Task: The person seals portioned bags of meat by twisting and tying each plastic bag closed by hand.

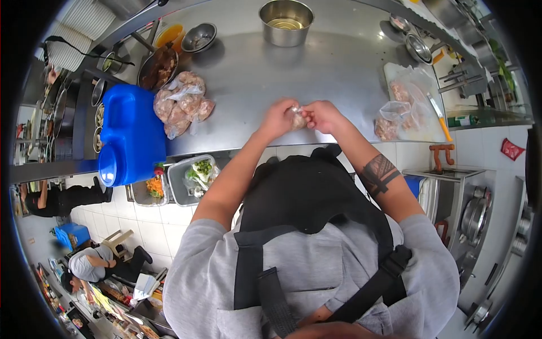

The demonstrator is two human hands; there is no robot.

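Close to the front edge of the steel table (243,85), my left hand (280,117) and my right hand (323,117) meet over a small clear plastic bag of pale meat (298,120). Fingers of both hands pinch the gathered top of this bag, and its filled part hangs just below them. To the left lies a pile of similar bagged meat portions (183,101). On the right, a white cutting board (432,133) carries loose plastic and more pinkish meat (387,129), with an orange-handled knife (440,117) along its side.
A blue jerrycan (132,127) stands at the table's left edge, near a pan of meat (158,68). A steel pot (286,22) sits at the back. Grey bins (192,175) of vegetables are below the edge. Two other people are at the far left.
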